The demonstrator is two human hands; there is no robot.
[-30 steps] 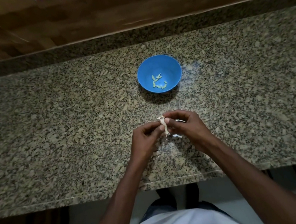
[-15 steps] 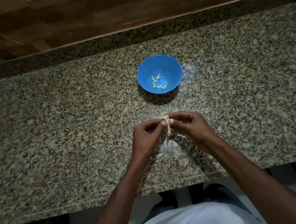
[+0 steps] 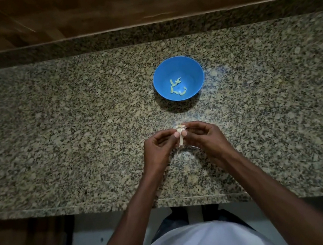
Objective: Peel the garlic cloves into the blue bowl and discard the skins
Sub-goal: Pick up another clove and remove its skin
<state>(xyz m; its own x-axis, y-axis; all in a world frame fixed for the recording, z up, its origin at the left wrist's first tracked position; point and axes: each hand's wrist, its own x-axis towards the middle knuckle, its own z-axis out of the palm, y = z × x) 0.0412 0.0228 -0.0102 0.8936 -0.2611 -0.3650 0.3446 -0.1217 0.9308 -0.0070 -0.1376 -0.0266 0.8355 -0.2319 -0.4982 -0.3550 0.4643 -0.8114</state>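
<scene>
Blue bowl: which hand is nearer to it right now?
Right, marginally. The right hand sits just below the blue bowl; the left hand sits below and left of it. Both pinch the garlic clove.

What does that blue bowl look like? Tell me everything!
The blue bowl is round, smooth and bright blue, probably plastic. It stands upright on the speckled granite counter, beyond the hands, which do not touch it. Inside, at the bottom, lie a few small pale peeled garlic pieces. Its shadow falls toward the person.
</scene>
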